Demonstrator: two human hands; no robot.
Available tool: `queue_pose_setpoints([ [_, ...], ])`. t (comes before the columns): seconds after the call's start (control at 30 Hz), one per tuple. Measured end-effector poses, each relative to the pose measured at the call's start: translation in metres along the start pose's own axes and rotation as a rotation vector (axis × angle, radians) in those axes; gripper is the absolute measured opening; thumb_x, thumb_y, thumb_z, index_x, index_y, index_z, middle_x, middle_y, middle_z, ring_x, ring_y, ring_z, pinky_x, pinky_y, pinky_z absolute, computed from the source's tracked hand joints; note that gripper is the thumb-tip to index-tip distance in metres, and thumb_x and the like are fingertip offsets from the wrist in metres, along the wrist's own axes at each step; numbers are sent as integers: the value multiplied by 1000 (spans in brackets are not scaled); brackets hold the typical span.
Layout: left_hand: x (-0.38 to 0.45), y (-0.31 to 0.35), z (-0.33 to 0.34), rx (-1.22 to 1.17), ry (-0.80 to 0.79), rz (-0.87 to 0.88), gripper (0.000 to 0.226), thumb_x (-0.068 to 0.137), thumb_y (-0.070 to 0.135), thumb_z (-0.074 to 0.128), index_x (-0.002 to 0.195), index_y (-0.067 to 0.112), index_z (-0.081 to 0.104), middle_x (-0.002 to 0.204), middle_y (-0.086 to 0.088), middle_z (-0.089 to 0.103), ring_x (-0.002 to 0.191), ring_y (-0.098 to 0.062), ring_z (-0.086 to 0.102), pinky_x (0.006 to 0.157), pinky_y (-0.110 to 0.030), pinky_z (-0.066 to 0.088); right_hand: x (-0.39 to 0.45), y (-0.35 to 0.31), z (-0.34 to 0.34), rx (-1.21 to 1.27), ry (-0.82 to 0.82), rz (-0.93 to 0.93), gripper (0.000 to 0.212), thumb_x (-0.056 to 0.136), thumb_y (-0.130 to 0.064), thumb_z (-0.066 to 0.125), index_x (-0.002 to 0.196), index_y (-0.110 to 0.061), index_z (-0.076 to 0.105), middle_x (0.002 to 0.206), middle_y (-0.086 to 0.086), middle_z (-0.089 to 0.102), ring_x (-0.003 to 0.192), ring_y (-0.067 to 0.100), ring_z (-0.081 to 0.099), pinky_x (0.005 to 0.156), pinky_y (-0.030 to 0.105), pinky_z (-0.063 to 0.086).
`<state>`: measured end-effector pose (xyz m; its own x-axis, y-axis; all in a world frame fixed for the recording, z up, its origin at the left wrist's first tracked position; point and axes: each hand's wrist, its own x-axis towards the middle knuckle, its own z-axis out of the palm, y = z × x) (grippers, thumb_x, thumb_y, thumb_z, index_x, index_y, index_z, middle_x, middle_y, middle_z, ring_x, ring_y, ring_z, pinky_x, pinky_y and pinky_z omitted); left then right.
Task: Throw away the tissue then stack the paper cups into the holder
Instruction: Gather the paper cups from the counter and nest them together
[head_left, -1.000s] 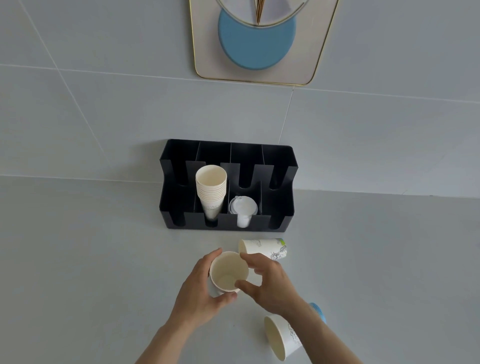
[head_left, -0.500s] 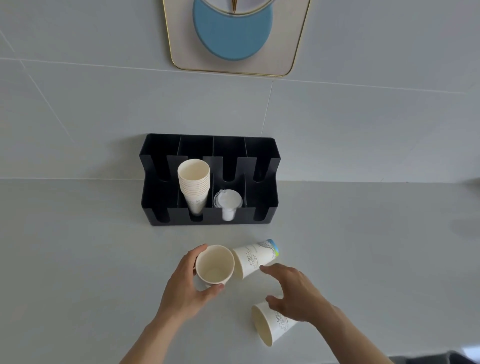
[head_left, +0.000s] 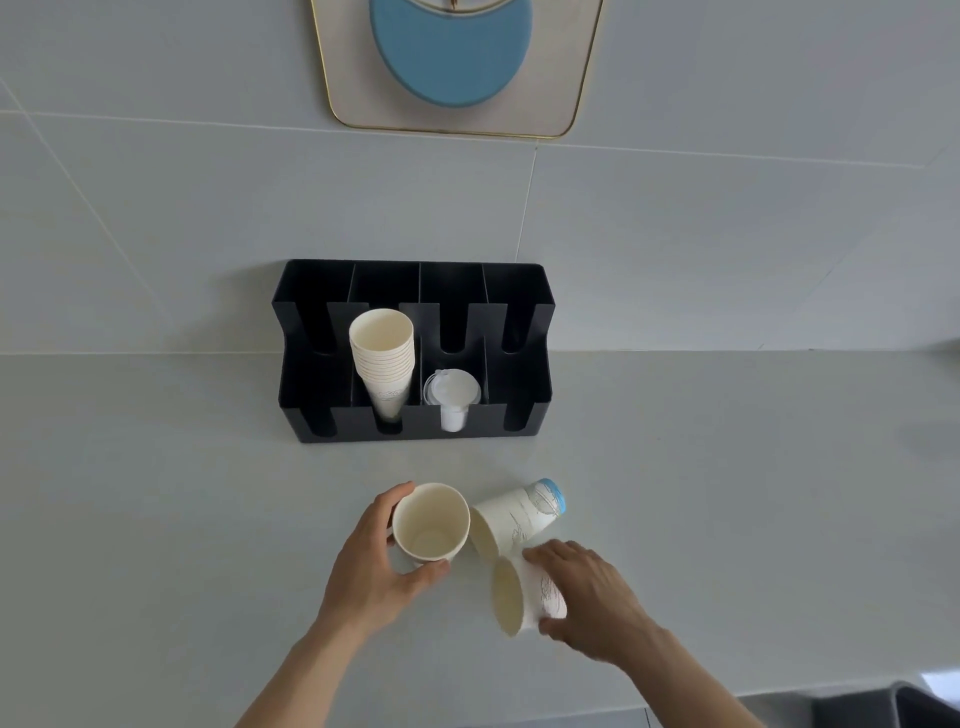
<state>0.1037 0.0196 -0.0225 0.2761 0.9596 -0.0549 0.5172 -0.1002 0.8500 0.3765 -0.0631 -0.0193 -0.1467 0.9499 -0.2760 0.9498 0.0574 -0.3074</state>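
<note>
A: Status. The left hand (head_left: 382, 566) holds an upright cup (head_left: 431, 522) just above the bench (head_left: 156, 519), fingers wrapped round its wall. The right hand (head_left: 587, 597) has its fingers closed round a second cup (head_left: 524, 597), which is on its side with the mouth facing left.

B: And the third cup (head_left: 519, 514)?

A: On its side between them, blue base pointing away, apparently touching both other cups. No hand is on it.

B: Failure modes?

A: First: paper walls are thin. A hard squeeze ovals the rim, and an oval rim will likely jam when nested. Second: moving the second cup may nudge the third, which can roll across the bench. Third: the holder (head_left: 415, 421) stands well apart, against the wall. Its stack (head_left: 383, 358) leans forward in the second slot from the left; a cup pressed on off-axis could tip it or sit crooked. The neighbouring slot holds lids (head_left: 451, 389), so the wrong slot is possible.

B: The tissue?

A: Not in view. I cannot tell whether it is disposed of.
</note>
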Motion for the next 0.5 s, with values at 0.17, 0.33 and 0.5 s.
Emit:
queue_pose_setpoints([
  [0.17,-5,2,0,12,-3,2,93,60,45,92,137,49,40,136,28,53,119,-1,57,98,-31,55,14,-8,-35,337,253,91,80,65,-43,88,136,-29,55,126,-13,64,111,16,62,91,32,51],
  [0.33,-10,4,2,16,-5,1,92,59,46,92,134,51,41,133,30,54,116,-1,59,95,-28,55,27,-38,-78,707,451,71,67,68,-33,93,126,-29,60,116,-17,69,105,4,66,88,22,54],
  [0.5,-11,8,5,4,8,-4,87,59,45,91,130,56,40,129,27,57,115,0,60,94,-28,56,37,-73,-96,867,446,-35,71,67,-35,93,128,-26,57,119,-9,70,110,12,68,93,29,57],
])
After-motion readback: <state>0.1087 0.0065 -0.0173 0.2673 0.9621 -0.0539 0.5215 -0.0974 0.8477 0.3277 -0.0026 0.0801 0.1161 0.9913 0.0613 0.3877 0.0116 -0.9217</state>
